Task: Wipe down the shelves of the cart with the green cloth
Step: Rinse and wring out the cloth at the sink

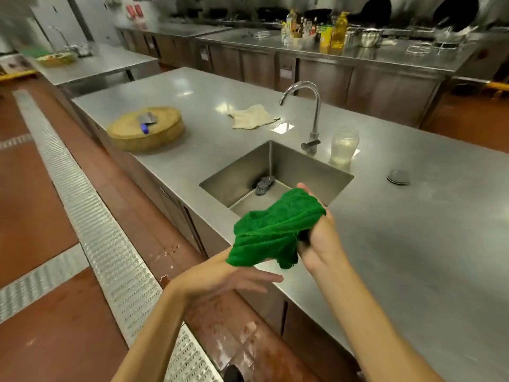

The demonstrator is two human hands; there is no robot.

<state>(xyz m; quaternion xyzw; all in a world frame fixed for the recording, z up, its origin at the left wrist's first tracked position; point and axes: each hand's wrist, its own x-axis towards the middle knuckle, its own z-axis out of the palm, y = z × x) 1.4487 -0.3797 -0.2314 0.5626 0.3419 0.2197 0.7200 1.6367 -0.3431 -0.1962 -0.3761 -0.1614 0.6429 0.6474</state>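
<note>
The green cloth [275,230] hangs bunched in the air over the front edge of a steel counter, just in front of the sink [311,169]. My right hand [319,238] grips its upper right part, fingers wrapped in the fabric. My left hand [228,277] is just below the cloth's lower corner, fingers stretched out flat and holding nothing; whether it touches the cloth I cannot tell. No cart is in view.
The counter [413,244] carries a round wooden chopping block [165,133] with a cleaver [147,121], a beige rag [250,117], a tap [311,111], a plastic jar [344,146] and a drain plug [398,177]. A steel scourer [264,184] lies in the sink. Floor drain grating [91,216] runs at left.
</note>
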